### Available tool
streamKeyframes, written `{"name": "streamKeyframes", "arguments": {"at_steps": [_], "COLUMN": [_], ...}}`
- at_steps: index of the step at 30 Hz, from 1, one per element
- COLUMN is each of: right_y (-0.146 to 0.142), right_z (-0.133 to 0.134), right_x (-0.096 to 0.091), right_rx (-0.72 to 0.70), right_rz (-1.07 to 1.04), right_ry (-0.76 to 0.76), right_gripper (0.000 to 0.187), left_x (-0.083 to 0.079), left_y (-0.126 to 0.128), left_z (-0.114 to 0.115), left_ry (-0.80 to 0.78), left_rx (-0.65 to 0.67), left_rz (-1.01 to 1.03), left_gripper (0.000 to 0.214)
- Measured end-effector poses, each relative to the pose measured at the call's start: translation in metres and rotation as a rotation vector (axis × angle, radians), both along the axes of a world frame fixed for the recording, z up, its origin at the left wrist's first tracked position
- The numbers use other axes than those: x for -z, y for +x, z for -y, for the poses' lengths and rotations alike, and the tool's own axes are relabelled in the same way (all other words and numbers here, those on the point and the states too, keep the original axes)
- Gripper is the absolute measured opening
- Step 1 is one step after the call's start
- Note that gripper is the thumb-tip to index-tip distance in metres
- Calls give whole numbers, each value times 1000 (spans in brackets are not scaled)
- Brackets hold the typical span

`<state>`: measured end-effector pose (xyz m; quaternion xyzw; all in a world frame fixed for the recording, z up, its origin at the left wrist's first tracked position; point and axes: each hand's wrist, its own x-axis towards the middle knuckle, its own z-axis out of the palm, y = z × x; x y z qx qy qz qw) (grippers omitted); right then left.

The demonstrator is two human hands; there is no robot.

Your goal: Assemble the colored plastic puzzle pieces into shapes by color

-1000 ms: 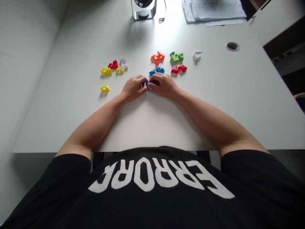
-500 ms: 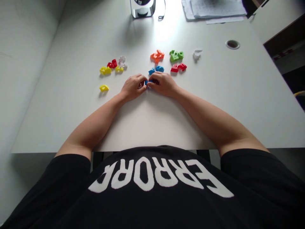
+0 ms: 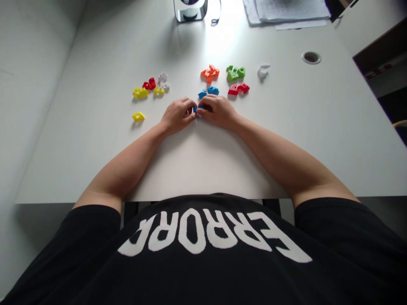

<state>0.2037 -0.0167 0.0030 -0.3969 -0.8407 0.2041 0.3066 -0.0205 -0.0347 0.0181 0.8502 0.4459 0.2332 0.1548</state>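
My left hand (image 3: pixel 177 115) and my right hand (image 3: pixel 218 111) meet at the middle of the white table (image 3: pixel 203 161), fingers curled together around a small blue plastic piece (image 3: pixel 196 109) pinched between them. Most of that piece is hidden by my fingers. Just beyond my hands lie two more loose blue pieces (image 3: pixel 209 91). Further back sit orange pieces (image 3: pixel 210 73), green pieces (image 3: pixel 235 73) and red pieces (image 3: pixel 238 89).
To the left lie yellow pieces (image 3: pixel 140 92), a red piece (image 3: pixel 149 84), white pieces (image 3: pixel 163 80) and a lone yellow piece (image 3: pixel 138 116). A white piece (image 3: pixel 263 70), a cable hole (image 3: pixel 311 57), papers (image 3: pixel 286 12) and a metal device (image 3: pixel 190 10) stand at the back.
Both hands stay pinched on the blue piece with only slight finger movement. The camera has tilted a little, so everything sits slightly higher in view.
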Motion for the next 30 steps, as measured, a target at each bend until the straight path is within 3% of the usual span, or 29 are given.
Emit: {"name": "streamKeyframes", "arguments": {"at_steps": [30], "right_y": [1], "right_z": [0], "right_x": [-1], "right_rx": [-9], "right_rz": [12], "right_ry": [13], "right_gripper": [26], "left_x": [1], "left_y": [0], "left_z": [-1], "left_ry": [6], "left_rx": [2], "left_rz": [-5], "left_gripper": [21]}}
